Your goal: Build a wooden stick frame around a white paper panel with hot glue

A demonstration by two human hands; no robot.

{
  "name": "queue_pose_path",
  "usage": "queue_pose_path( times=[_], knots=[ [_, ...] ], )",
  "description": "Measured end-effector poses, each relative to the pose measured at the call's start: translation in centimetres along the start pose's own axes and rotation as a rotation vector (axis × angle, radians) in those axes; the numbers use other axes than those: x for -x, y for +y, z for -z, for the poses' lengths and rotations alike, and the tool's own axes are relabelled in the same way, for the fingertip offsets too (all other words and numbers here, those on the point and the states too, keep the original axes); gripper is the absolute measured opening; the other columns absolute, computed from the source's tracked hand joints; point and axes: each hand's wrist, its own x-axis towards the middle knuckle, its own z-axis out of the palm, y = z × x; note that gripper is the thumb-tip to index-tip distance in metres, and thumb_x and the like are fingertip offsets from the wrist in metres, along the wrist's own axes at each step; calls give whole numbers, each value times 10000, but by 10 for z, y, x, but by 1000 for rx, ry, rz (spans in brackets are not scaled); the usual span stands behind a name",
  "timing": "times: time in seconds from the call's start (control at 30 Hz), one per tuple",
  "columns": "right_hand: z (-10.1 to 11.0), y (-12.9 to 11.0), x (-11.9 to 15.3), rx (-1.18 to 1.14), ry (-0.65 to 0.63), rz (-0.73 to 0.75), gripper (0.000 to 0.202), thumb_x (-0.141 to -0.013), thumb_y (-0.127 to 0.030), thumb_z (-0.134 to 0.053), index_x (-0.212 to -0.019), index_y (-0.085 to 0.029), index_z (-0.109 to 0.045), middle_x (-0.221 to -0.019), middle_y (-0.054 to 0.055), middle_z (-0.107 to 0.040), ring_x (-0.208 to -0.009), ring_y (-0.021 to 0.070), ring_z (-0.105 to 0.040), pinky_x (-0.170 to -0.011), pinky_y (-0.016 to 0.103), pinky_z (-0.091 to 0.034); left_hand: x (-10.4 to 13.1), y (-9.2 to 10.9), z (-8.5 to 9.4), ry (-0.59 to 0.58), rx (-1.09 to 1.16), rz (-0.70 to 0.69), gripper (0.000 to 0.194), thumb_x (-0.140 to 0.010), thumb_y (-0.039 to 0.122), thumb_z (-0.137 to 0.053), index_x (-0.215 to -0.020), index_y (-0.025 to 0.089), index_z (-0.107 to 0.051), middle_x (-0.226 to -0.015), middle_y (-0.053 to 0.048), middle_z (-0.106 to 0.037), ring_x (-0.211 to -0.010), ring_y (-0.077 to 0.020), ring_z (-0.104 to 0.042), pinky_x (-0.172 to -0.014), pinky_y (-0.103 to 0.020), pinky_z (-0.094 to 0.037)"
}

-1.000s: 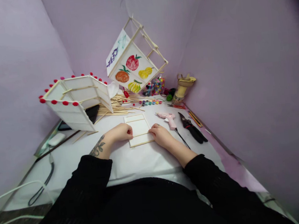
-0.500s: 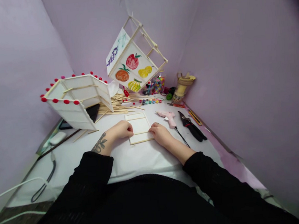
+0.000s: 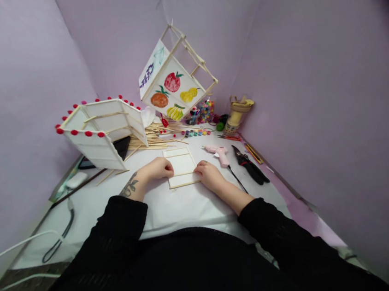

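Observation:
A white rectangular panel with thin wooden sticks along its edges lies flat on the white table cover in front of me. A wooden stick runs across its lower part. My left hand is closed at the stick's left end, fingertips pressed together on the panel's edge. At the right end, my right hand pinches in the same way, thumb and fingers together. Both fingertips partly hide the stick's ends. A second stick crosses near the panel's top.
Right of the panel lie a pink glue gun and black pruning shears. Behind are loose wooden sticks and a painted lantern frame, which hangs above. A white frame with red pompoms stands at left.
The view has shifted very slightly. Both hands stay at the same ends of the stick, and the panel has not visibly moved.

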Motion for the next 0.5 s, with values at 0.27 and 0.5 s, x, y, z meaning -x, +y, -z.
queue_pose_path(
  times=[0.27,0.5],
  knots=[
    [4,4,1,-171,164,-94,225,-792,-35,-516,-869,-134,-702,-888,84,-689,-859,176,-617,-823,280,-460,6,3,8,-21,75,44,284,-675,347,-573,-806,140,-716,-645,-16,-639,-585,-128,-519,-569,-232,-374],
    [1,-1,5,-81,110,66,177,-795,-65,-564,-783,-135,-726,-913,105,-676,-870,183,-603,-855,280,-461,0,2,-2,34,-13,7,191,-644,251,-598,-745,150,-725,-692,-23,-684,-632,-134,-569,-603,-231,-397]
  ],
)
